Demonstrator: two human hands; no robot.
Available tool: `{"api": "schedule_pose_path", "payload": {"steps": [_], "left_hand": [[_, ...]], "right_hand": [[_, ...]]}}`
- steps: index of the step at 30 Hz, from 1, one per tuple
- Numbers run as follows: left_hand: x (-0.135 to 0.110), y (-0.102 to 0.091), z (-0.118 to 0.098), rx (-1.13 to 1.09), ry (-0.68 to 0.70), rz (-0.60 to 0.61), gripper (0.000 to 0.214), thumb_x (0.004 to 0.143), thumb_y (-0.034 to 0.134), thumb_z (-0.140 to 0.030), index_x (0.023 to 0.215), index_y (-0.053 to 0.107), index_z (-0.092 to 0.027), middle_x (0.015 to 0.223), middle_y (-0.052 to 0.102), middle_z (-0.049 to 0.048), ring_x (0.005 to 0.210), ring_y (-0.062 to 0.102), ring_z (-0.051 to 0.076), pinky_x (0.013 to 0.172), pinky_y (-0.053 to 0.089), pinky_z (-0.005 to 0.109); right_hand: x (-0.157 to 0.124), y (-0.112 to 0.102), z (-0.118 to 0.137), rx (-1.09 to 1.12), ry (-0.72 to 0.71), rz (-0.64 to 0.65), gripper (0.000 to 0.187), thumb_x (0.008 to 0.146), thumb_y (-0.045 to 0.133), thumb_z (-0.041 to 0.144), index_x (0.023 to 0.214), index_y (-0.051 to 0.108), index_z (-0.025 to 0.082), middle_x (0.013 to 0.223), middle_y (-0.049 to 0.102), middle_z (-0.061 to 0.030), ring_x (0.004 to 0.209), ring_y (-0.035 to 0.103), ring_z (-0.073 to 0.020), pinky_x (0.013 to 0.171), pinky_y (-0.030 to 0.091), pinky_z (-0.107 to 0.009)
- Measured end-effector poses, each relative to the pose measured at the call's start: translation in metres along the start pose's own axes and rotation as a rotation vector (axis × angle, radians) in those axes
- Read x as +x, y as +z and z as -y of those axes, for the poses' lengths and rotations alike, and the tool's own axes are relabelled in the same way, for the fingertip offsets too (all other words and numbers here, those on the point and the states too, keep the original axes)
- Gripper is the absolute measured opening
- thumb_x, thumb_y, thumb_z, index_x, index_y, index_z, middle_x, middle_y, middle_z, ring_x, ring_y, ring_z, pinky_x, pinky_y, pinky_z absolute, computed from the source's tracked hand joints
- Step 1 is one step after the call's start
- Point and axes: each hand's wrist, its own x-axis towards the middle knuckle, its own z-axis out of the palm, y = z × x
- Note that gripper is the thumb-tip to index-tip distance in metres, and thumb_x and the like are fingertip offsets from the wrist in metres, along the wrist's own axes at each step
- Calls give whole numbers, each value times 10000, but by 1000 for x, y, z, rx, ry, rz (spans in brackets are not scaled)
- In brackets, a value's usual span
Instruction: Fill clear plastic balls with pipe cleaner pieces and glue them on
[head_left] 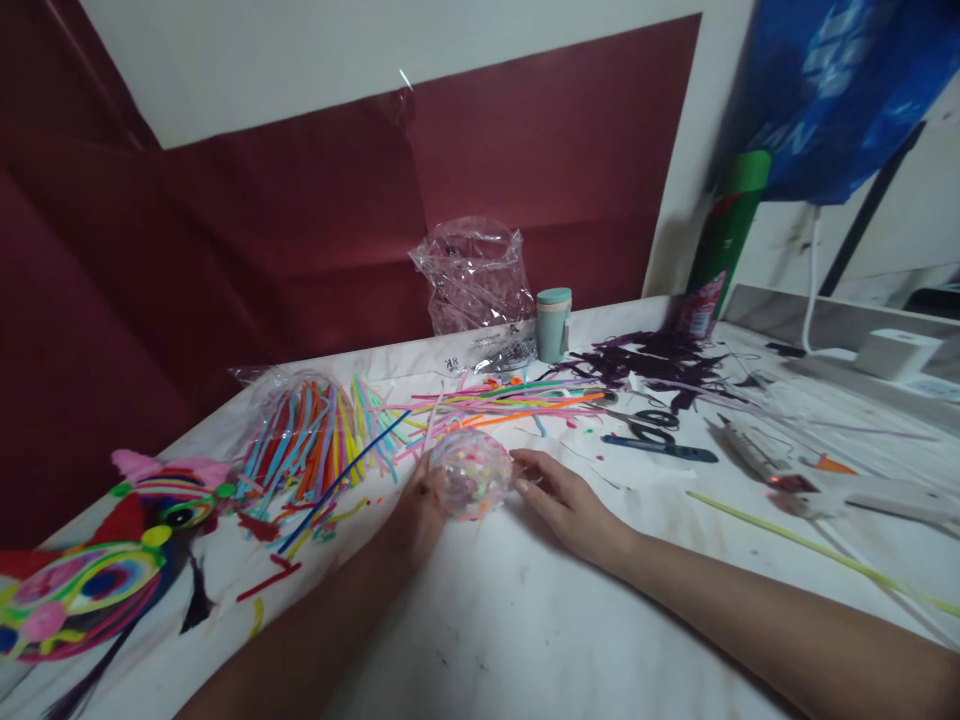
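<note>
Flanking a clear ball [472, 478] at the white table [495, 640] | left hand [421, 505] against its left side, nearer; finger closure hidden, cannot tell | right hand [561, 502] loosely half open, fingertips by its right side, contact unclear | ball round, no long axis

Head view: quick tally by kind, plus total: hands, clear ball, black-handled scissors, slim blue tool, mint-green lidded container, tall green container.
Hands (left hand, right hand): 2
Clear ball: 1
Black-handled scissors: 1
Slim blue tool: 1
Mint-green lidded container: 1
Tall green container: 1
Total: 7
</note>
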Motion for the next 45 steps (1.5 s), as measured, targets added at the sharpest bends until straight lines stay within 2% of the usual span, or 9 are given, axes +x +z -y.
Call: {"api": "schedule_pose_path", "payload": {"steps": [5,10,12,15,27,32,37,42,45], "left_hand": [[-5,-1,5,466,241,-37,841,551,768,-285,1270,338,-212,1258,497,128,1144,509,311,953,433,456],[-12,0,4,1071,749,68,918,574,747,-219,1342,244,-240,1355,374,143,1265,372,344,1037,329,551],[-14,0,4,1200,915,134,923,599,732,-201,1360,212,-244,1368,362,145,1283,352,338,1046,320,558],[-15,-2,5,1261,995,147,885,647,706,-189,1367,193,-224,1380,336,166,1297,345,328,1037,351,535],[-18,-1,10,1266,883,15,917,654,725,-204,1388,176,-225,1364,325,177,1288,358,345,1029,369,524],[-13,-10,14,1056,552,57,1077,538,817,-430,1396,204,-214,1384,381,184,1285,367,388,1029,347,566],[-8,-12,17,678,333,82,918,653,681,-577,1384,297,-177,1404,385,187,1284,382,372,1018,388,495],[-6,-7,15,637,334,1,996,581,781,-465,1392,262,-210,1430,335,156,1319,325,357,1053,348,490],[-7,-4,13,740,406,-62,980,569,800,-375,1377,265,-223,1426,311,143,1328,308,342,1081,300,500]], "right_hand": [[2,1,-4,170,30,120,599,818,506,562,1263,419,171,1141,579,-129,991,572,-240,862,468,-404],[6,5,-14,428,-87,209,763,694,692,543,1310,363,233,1336,460,-130,1195,471,-266,1003,376,-441],[6,5,-15,481,-120,221,849,644,750,510,1336,341,238,1402,385,-133,1280,379,-275,1060,300,-454],[6,5,-12,527,-120,226,917,604,794,469,1355,320,243,1440,325,-130,1321,316,-275,1086,251,-463],[5,5,-4,469,-161,151,892,587,798,477,1333,359,258,1388,392,-125,1264,392,-279,1037,342,-454],[2,2,-10,217,-138,39,878,622,787,426,1354,331,265,1412,347,-129,1218,431,-292,963,427,-448],[0,1,-8,123,-157,77,820,661,763,341,1359,340,253,1399,356,-123,1225,427,-288,961,441,-435],[0,2,-5,182,-80,62,885,683,739,374,1408,240,279,1457,262,-130,1279,364,-291,957,435,-453],[2,2,-6,252,31,93,954,656,745,452,1415,210,233,1402,348,-179,1198,452,-299,919,449,-470]]}}
